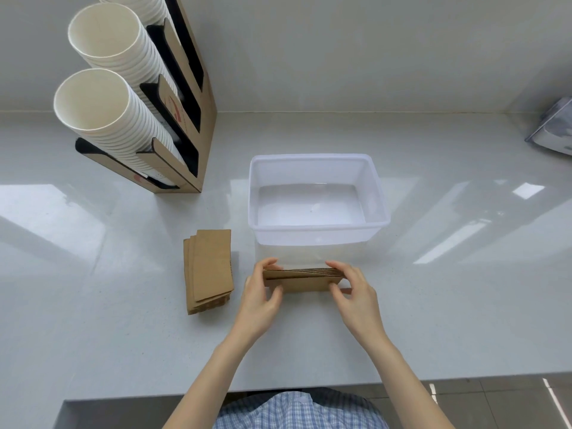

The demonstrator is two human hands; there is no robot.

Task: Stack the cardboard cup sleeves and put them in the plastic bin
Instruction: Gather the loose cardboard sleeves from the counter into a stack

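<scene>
Surface: a glossy pale grey stone-like countertop [433, 305] with bright window reflections, its near edge at six o'clock, where a blue checked shirt [297, 411] shows.
Room: a plain pale wall [340, 51] behind the counter at twelve o'clock; a tall brown cardboard cup dispenser [192, 97] at ten o'clock holds slanted stacks of white paper cups [102, 97]; a blurred clear plastic packet [554, 131] at two o'clock.
Bin: a translucent white rectangular plastic bin [315, 233] stands at the centre, nothing visible inside it.
Left hand [263, 298]: curled partly closed, thumb near side and fingers far side, pinching the left end of a bundle of flattened brown cardboard cup sleeves [301, 280].
Right hand [356, 295]: likewise curled, clasping the bundle's right end.
Held bundle: stood on its long edge, just in front of the bin's near wall at its six o'clock; long axis runs nine to three o'clock, top edges facing up. Whether it touches the counter cannot be told.
Loose pile: a second fanned stack of flat brown sleeves [209, 270] lies on the counter at the bundle's nine o'clock, untouched, long axis roughly twelve to six.
</scene>
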